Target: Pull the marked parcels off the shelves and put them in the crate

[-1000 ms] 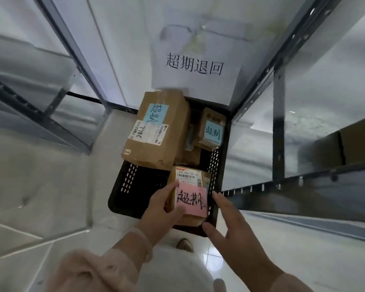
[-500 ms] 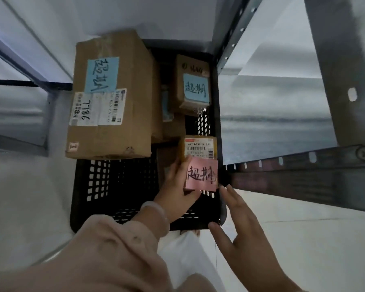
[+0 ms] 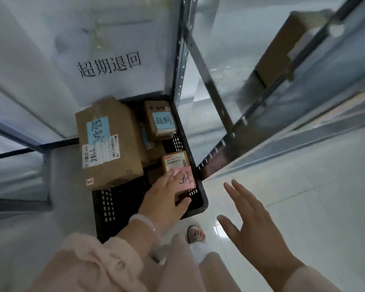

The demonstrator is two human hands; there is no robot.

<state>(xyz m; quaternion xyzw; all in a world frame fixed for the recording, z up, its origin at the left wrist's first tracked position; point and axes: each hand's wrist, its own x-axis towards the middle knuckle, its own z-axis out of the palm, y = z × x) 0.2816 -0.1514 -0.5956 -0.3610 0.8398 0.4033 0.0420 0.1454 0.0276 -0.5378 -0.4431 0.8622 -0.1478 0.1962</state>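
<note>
A black crate (image 3: pixel 105 209) is sitting on the pale floor (image 3: pixel 303 207), and everything here is being placed against it. The left hand (image 3: pixel 164 199) is reaching into the crate's near right part and gripping a small parcel (image 3: pixel 175 162). Its fingers are lying across the pink note (image 3: pixel 188 179) on the parcel's top, and its thumb is wrapping around the parcel's near end. The parcel is resting against the crate's right wall, inside the rim. A pale bracelet (image 3: pixel 141 221) is circling that wrist, above the crate's near edge.

The right hand (image 3: pixel 253 224) is hovering outside the crate, off its near right corner. Its fingers are spread and straight, and it is touching nothing.

A large box (image 3: pixel 118 157) is lying over the crate's far left part and sticking out past the left rim. It is carrying a blue note (image 3: pixel 98 130) and a white label. A small box (image 3: pixel 159 121), with a blue note of its own, is sitting in the crate's far right corner.

A paper sheet (image 3: pixel 110 66) with handwriting is hanging on the wall behind the crate. A metal shelf post (image 3: pixel 180 60) is rising at the crate's far right corner. A slipper (image 3: pixel 196 234) is showing just outside the crate's near right corner. A dark cable (image 3: pixel 30 149) is running along the floor, left of the crate.
</note>
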